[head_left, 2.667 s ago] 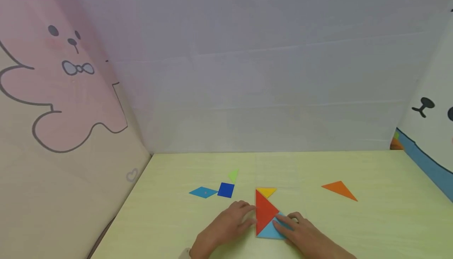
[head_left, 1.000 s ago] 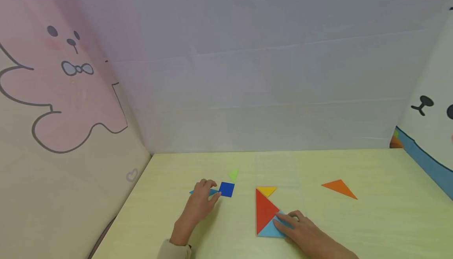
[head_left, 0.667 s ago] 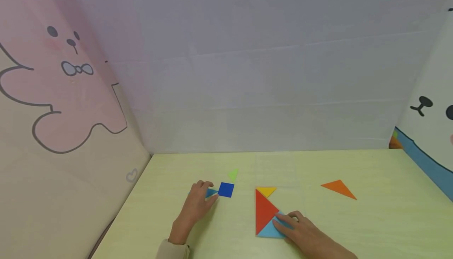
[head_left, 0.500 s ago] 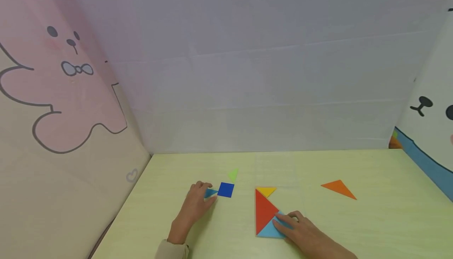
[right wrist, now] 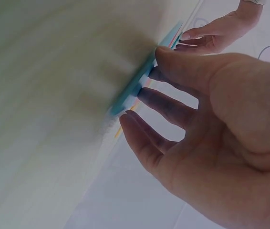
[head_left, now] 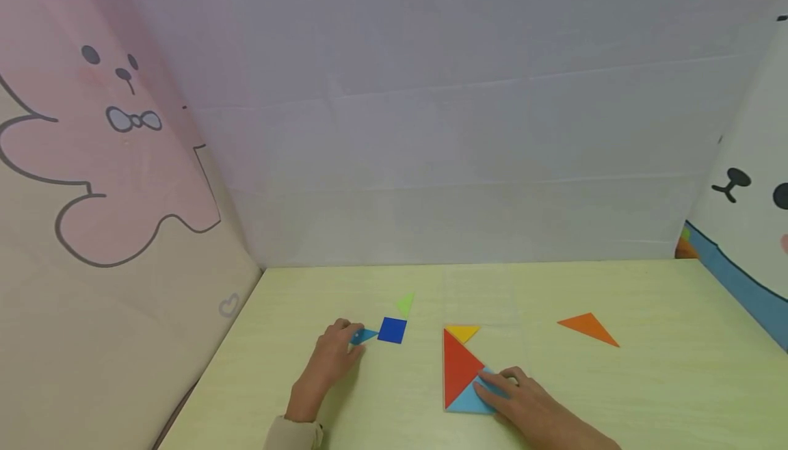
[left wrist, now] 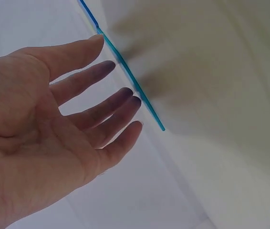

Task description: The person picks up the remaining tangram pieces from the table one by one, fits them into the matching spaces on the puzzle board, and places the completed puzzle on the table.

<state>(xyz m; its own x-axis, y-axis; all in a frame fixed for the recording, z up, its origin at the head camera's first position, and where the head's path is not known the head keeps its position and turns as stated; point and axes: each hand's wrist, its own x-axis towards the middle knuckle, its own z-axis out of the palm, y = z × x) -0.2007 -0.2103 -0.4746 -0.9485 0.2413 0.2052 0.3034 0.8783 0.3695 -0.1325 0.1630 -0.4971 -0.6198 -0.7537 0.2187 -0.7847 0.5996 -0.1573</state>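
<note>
In the head view my left hand (head_left: 334,352) hovers at the blue parallelogram tangram piece (head_left: 367,335), covering its left part. The left wrist view has the thumb and fingertips of that hand right at the thin blue edge of the piece, fingers loosely bent and spread. My right hand (head_left: 523,395) rests its fingertips on a light blue triangle (head_left: 468,401), hiding that triangle's right side. Along the light blue triangle's upper left edge lies a red triangle (head_left: 458,368). A small yellow triangle (head_left: 463,332) meets the red one near its top.
Right of the parallelogram's tip is a dark blue square (head_left: 392,330), with a small light green triangle (head_left: 405,305) behind it. An orange triangle (head_left: 589,328) lies apart on the right. A pale wall sheet (head_left: 468,163) rises behind the table (head_left: 677,381).
My left hand has gone from beside the red triangle leftward to the blue parallelogram, then slid slightly further left, uncovering more of that piece's right end. The right hand stays on the light blue triangle.
</note>
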